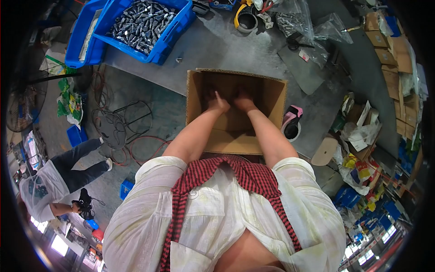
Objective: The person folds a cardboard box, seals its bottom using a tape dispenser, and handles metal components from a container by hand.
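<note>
Cluttered workshop, grey floor [165,106]
Grey-topped table [208,45], dark wire-framed stool [111,130] and caged fan [22,109] to the left, bright windows [59,245] at the lower corners

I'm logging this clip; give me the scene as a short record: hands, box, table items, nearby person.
Left hand: inside the box, fingers in shadow
Right hand: inside the box, beside the left, grip unclear
Cardboard box: open toward the camera, around both hands
Table: grey, partly under the box
Blue bin: beyond the box, to the left, holding many small dark parts
Pink item: right of the box
Other person: far left, dark object in hand
</note>
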`<move>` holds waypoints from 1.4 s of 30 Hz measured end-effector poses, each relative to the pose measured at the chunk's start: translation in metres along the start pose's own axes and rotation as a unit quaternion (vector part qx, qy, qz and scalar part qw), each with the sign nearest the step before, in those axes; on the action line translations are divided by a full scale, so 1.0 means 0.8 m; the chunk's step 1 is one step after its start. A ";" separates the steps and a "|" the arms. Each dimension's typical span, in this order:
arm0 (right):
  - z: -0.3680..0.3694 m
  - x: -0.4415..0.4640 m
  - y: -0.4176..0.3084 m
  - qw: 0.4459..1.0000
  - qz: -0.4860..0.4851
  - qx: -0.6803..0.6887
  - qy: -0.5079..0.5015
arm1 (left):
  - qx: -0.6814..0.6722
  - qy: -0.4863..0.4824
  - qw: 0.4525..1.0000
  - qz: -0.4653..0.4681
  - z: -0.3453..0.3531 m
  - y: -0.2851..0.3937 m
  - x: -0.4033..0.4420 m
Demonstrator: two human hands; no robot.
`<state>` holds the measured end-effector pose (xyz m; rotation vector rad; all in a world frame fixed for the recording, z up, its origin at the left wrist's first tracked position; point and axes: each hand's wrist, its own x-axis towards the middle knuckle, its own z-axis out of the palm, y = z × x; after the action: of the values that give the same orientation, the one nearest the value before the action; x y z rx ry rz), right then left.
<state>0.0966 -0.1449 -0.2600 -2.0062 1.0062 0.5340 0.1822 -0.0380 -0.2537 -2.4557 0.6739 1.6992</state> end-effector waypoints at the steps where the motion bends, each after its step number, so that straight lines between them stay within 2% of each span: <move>1: 0.000 0.001 -0.001 1.000 0.000 -0.001 0.000 | -0.001 0.000 1.000 0.001 -0.002 0.001 -0.003; 3: -0.001 0.005 -0.004 0.999 0.021 -0.017 -0.025 | -0.031 0.007 0.999 0.006 -0.005 0.002 -0.012; 7: 0.021 0.039 0.009 0.999 0.027 -0.023 -0.009 | -0.025 0.056 0.998 0.024 0.007 -0.005 -0.001; 9: 0.028 0.055 0.011 0.992 0.008 -0.120 -0.050 | -0.022 0.106 0.993 0.036 0.009 -0.007 -0.003; 13: 0.048 0.075 0.025 0.987 0.019 -0.150 -0.048 | -0.035 0.033 0.998 0.028 0.000 -0.005 -0.016; 15: 0.056 0.085 0.026 0.986 0.061 -0.153 -0.029 | 0.088 0.084 0.992 0.031 0.007 -0.007 -0.009; 16: 0.058 0.086 0.023 0.986 0.061 -0.154 -0.030 | 0.086 0.083 0.992 0.030 0.022 -0.014 0.007; 17: 0.061 0.086 0.023 0.985 0.044 -0.169 0.002 | -0.033 0.184 0.981 0.058 0.039 -0.021 0.021; 18: 0.064 0.084 0.023 0.982 0.028 -0.183 0.035 | -0.151 0.280 0.944 0.084 0.052 -0.026 0.031; 19: 0.060 0.078 0.018 0.982 0.025 -0.185 0.033 | -0.153 0.282 0.944 0.082 0.050 -0.024 0.030; 21: 0.055 0.065 0.016 0.979 -0.043 -0.180 0.089 | -0.045 0.270 0.961 0.035 0.055 -0.018 0.029; 22: 0.053 0.055 0.020 0.979 -0.037 -0.181 0.085 | -0.045 0.263 0.963 0.036 0.067 -0.019 0.024; 24: 0.034 0.075 0.008 0.987 -0.010 -0.159 0.010 | -0.117 0.273 0.953 0.058 0.052 -0.019 0.030; 25: 0.036 0.075 0.007 0.988 -0.012 -0.156 0.010 | -0.115 0.275 0.953 0.057 0.049 -0.020 0.028; 27: 0.045 0.071 0.010 0.972 -0.024 -0.231 -0.024 | 0.068 0.084 0.994 -0.030 0.042 -0.015 0.027; 28: 0.050 0.069 0.014 0.973 -0.022 -0.229 -0.024 | 0.113 0.068 0.991 -0.034 0.044 -0.013 0.021; 30: 0.056 0.071 0.018 0.992 0.004 -0.128 0.020 | 0.171 0.116 0.978 -0.023 0.047 -0.013 0.011; 33: 0.068 0.068 0.028 0.981 -0.027 -0.190 0.009 | 0.267 0.144 0.953 -0.019 0.048 -0.016 0.008; 34: 0.064 0.051 0.024 0.981 -0.027 -0.191 0.004 | 0.242 0.144 0.959 -0.016 0.045 -0.017 0.008; 38: 0.028 -0.028 -0.003 0.960 -0.066 -0.196 -0.187 | 0.123 0.144 0.981 -0.030 0.038 -0.008 0.005; 40: 0.063 -0.035 0.026 0.962 -0.070 -0.204 -0.169 | 0.085 0.154 0.984 -0.034 0.033 -0.002 0.003; 42: 0.086 -0.049 0.044 0.978 -0.077 -0.177 -0.078 | 0.071 0.180 0.980 -0.043 0.036 -0.001 0.005</move>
<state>0.0440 -0.0829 -0.2910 -2.2882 0.6872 0.8177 0.1588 -0.0295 -0.2680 -2.6670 0.6802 1.1420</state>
